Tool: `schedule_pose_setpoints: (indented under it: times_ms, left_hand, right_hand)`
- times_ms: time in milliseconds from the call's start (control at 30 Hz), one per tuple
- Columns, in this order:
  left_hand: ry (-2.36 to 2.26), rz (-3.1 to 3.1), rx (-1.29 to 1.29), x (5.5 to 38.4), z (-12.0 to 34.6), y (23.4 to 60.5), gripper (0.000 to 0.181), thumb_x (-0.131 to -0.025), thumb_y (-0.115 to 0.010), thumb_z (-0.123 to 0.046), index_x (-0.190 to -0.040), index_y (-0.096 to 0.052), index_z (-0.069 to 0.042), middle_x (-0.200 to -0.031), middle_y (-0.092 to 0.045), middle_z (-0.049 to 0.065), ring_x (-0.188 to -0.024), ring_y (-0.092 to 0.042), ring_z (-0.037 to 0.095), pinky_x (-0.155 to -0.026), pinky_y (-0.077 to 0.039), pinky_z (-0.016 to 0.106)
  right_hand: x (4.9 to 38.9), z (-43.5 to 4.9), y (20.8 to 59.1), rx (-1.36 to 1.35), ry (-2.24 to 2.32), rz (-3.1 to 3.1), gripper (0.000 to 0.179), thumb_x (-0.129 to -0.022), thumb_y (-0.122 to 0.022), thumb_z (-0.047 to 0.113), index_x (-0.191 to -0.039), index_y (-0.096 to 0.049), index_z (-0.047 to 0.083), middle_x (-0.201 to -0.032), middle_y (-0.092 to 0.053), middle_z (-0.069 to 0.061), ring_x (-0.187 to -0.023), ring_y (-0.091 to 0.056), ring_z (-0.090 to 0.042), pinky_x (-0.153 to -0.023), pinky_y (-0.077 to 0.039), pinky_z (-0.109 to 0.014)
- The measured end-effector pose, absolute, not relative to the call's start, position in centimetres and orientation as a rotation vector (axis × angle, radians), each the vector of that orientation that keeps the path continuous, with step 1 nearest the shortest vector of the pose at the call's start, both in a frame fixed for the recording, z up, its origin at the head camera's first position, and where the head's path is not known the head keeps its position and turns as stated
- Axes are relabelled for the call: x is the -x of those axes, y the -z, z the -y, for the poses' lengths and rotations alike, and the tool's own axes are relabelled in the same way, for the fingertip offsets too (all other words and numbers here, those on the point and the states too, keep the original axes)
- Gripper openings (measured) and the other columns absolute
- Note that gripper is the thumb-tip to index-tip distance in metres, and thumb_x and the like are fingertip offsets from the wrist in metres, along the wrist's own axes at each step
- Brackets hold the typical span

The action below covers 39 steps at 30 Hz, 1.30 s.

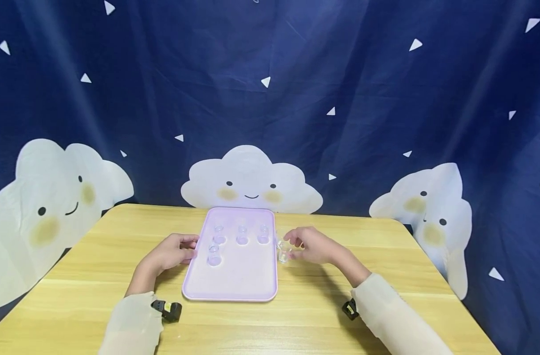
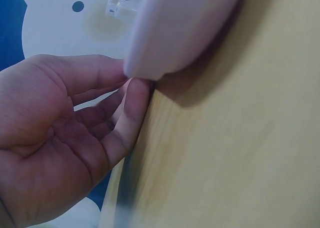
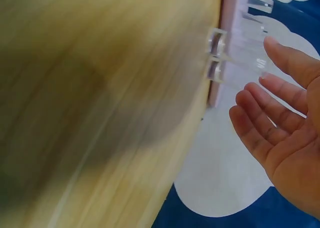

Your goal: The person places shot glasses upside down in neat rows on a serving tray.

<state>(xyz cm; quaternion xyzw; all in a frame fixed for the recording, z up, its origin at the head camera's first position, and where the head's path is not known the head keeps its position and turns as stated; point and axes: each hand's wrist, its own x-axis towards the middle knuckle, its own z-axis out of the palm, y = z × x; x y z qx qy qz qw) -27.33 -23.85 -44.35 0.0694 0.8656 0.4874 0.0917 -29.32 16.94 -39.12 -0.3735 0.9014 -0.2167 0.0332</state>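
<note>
A pale purple tray [image 1: 248,281] lies on the wooden table. Three small clear cups stand in a row towards its far end, the middle cup [image 1: 242,239] among them, and another clear cup [image 1: 214,259] stands nearer at the left. My left hand [image 1: 172,252] holds the tray's left edge, thumb and fingers bent against the rim [image 2: 142,57]. Just off the tray's right side, two clear cups stand close together on the table, the nearer one [image 1: 284,253] in front. My right hand [image 1: 313,245] is at these cups, its thumb and fingers [image 3: 252,143] spread apart around the nearer rim.
The wooden table [image 1: 332,315] extends on both sides of the tray. Behind it hangs a dark blue curtain [image 1: 296,64] with white clouds and triangles. Each wrist carries a small black camera mount, such as the left mount [image 1: 168,310].
</note>
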Motion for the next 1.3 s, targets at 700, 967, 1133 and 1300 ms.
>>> schedule_pose_setpoints:
  times_ms: [700, 967, 1133, 1300]
  left_hand:
    - [-1.461, -2.552, -0.208, 27.5, 23.9, 44.4, 0.050, -0.093, -0.062, 0.005, -0.141, -0.052, 0.013, -0.119, -0.064, 0.020, -0.103, -0.061, 0.027, -0.085, -0.061, 0.038]
    - [-1.471, -2.540, -0.206, 27.6, 23.9, 44.5, 0.050, -0.093, -0.061, 0.005, -0.141, -0.051, 0.013, -0.119, -0.064, 0.020, -0.103, -0.061, 0.026, -0.085, -0.061, 0.038]
    - [-1.463, -2.546, -0.200, 27.5, 23.8, 44.3, 0.049, -0.093, -0.061, 0.005, -0.141, -0.052, 0.013, -0.119, -0.064, 0.020, -0.102, -0.061, 0.026, -0.085, -0.061, 0.038]
    - [-1.462, -2.550, -0.206, 27.4, 23.8, 44.3, 0.049, -0.093, -0.061, 0.005, -0.141, -0.051, 0.013, -0.118, -0.064, 0.020, -0.103, -0.061, 0.026, -0.085, -0.061, 0.037]
  right_hand:
    - [31.0, -17.5, 42.2, 1.026, 1.083, -2.421, 0.020, -0.086, -0.078, -0.002, -0.103, -0.069, -0.002, -0.097, -0.071, -0.010, -0.088, -0.069, -0.017, -0.082, -0.058, -0.025]
    - [31.3, -17.6, 42.8, 0.974, 1.182, -2.327, 0.021, -0.086, -0.076, -0.005, -0.106, -0.069, -0.006, -0.109, -0.069, -0.016, -0.083, -0.065, -0.014, -0.073, -0.057, -0.022]
    - [31.3, -17.5, 42.9, 0.976, 1.187, -2.327, 0.018, -0.087, -0.076, -0.003, -0.104, -0.069, -0.005, -0.103, -0.069, -0.012, -0.081, -0.064, -0.012, -0.072, -0.056, -0.023]
    - [31.2, -17.4, 42.9, 0.970, 1.159, -2.370, 0.017, -0.087, -0.078, 0.001, -0.103, -0.071, -0.001, -0.101, -0.070, -0.006, -0.084, -0.064, -0.012, -0.077, -0.057, -0.025]
